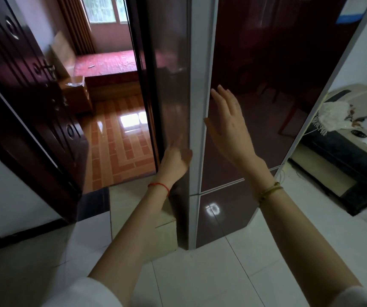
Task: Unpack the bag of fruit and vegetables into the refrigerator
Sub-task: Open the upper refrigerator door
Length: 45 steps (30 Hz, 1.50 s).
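A tall refrigerator (266, 63) with glossy dark maroon doors and silver edges stands straight ahead, its doors closed. My right hand (229, 120) is flat and open against the upper door near its left edge, fingers spread upward. My left hand (174, 159) rests on the refrigerator's left side panel at its front corner, fingers partly hidden and blurred. Neither hand holds anything. No bag, fruit or vegetables are in view.
An open dark wooden door (23, 85) on the left leads to a room with a shiny orange tile floor (116, 138) and a red bed (111, 63). A cluttered sofa (355, 120) stands to the right. White floor tiles (222, 273) lie below.
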Tool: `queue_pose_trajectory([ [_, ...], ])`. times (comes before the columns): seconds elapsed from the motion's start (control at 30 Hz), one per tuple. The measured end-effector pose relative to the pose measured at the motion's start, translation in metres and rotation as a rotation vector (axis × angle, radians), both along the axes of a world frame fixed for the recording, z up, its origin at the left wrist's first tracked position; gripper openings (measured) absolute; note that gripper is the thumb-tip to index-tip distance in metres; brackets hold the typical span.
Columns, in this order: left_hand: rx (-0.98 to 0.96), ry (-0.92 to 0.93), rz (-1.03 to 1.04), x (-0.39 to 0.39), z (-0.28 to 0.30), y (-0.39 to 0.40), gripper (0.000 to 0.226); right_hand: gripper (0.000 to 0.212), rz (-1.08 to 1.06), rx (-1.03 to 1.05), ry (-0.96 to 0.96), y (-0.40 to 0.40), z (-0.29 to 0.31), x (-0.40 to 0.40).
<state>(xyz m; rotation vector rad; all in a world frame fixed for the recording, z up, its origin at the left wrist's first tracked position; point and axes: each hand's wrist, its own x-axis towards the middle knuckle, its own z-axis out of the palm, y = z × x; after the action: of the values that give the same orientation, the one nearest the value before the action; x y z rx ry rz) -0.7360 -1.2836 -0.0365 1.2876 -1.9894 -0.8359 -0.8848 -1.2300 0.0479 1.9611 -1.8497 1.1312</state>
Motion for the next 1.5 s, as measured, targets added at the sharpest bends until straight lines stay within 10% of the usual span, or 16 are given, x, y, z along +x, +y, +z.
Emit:
queue_pose_trajectory([
  [0.83, -0.033, -0.013, 0.018, -0.035, -0.032, -0.047, 0.048, 0.082, -0.024, -0.147, 0.156, -0.070, -0.006, 0.004],
  [1.5, -0.322, -0.007, -0.443, -0.054, -0.028, 0.086, 0.023, 0.079, -0.279, -0.323, 0.160, 0.096, -0.030, -0.040],
])
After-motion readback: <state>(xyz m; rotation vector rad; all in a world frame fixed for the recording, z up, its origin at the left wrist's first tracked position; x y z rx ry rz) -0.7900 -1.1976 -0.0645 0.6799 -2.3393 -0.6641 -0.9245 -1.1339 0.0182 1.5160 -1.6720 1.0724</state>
